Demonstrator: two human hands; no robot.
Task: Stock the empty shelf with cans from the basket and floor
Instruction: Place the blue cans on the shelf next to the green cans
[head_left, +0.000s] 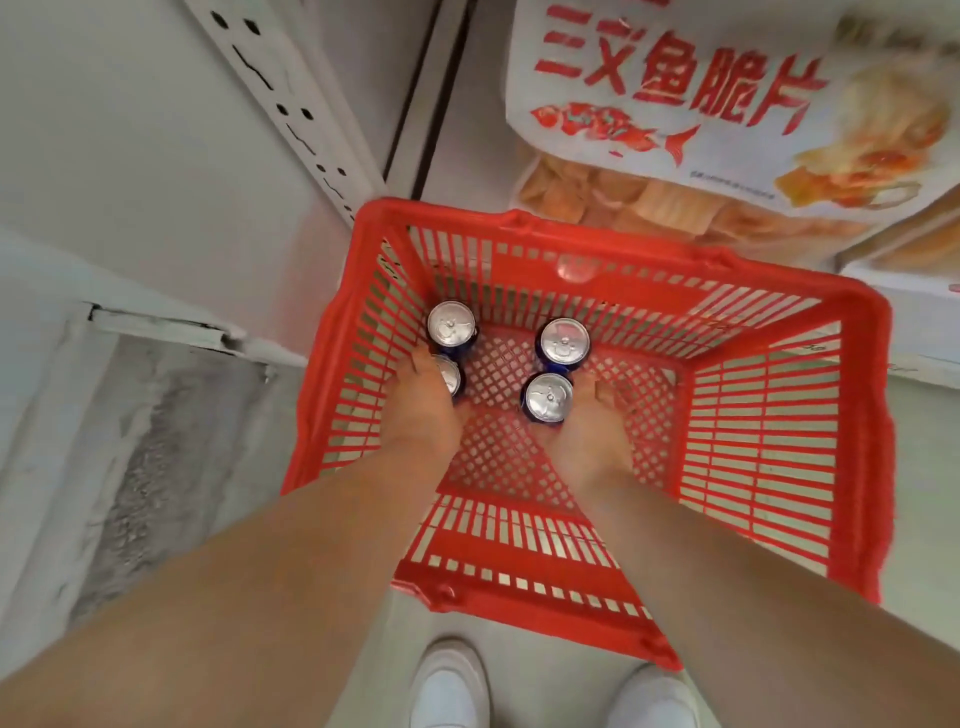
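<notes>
Left hand (421, 410): down inside the red basket (862, 415), fingers curled over and round the near-left can (452, 376). It's clamped on, and the hand hides most of the lid!
Right hand (592, 431): down at the same level, cupped against the outer side of the near-right can (548, 397). The fingertips are hidden behind the can, but I read this as a grip too, closed round the body and not splayed.
Why two hands: my call is one can per hand, which halves the trips up to the shelf.
Why the near pair: these two stand closest to the wrists, so neither hand has to reach over another can.
Far-left can (451, 323): upright, just beyond the left fingertips and touching or nearly touching the gripped can. Nobody's holding it.
Far-right can (563, 340): upright, just beyond the right hand and tight against the near-right can.
Why upright: all four stand with the silver lid and pull-tab up, so a hand can wrap the side and lift straight out.
Gap between the hands: bare basket mesh, with the two pairs of cans well apart.
Shelf upright (291, 104): white perforated post, up and to the left beyond the left hand. The empty shelf itself is not in view.
Snack bag (701, 104): white with red lettering, beyond the right hand, past the basket's far rim.
Shoes (449, 686): white, back toward the person, below both forearms.
Progress: four cans remain in the basket, so stocking is far from finished.
</notes>
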